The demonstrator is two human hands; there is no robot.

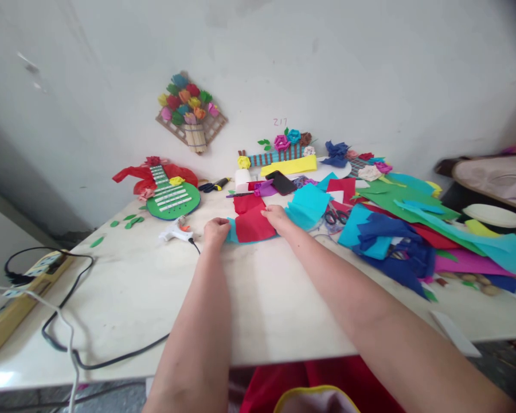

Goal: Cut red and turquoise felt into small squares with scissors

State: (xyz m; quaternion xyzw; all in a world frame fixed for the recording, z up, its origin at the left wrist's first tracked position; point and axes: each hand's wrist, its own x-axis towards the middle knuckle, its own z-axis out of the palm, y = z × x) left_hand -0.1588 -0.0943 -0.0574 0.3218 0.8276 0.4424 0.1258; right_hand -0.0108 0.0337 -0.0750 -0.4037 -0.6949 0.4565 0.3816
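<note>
Right now both hands are out at the far middle of the table (155,287), working a red paper sheet (253,225) that lies flat on a teal sheet (231,230). The left hand (216,230) is curled at the stack's left edge and the right hand (276,218) has fingertips down on its right edge, though I cannot tell whether either truly pinches. Looks like lining-up and smoothing, and paper this thin calls for light, even pressure; a glue gun (176,232) lies just left.
</note>
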